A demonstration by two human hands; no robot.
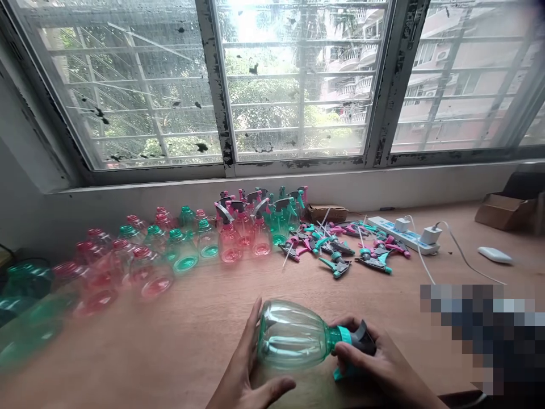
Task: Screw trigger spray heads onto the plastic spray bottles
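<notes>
A clear green spray bottle (pixel 293 335) lies sideways in front of me, its base to the left and its neck to the right. My right hand (pixel 361 352) grips it at the turquoise collar (pixel 344 335) and the dark spray head (pixel 363 339). Part of the turquoise trigger (pixel 347 373) shows below those fingers. At the base, my left hand (pixel 251 363) is spread loosely, with the thumb stretched out below the bottle and apart from it. Its other fingers are partly hidden behind the base.
Several headless pink and green bottles (pixel 153 272) stand at left. Bottles with spray heads (pixel 253 233) stand by the wall. Loose spray heads (pixel 336 250) lie heaped right of them, near a power strip (pixel 404 234), a white mouse (pixel 494 255) and a cardboard box (pixel 504 210).
</notes>
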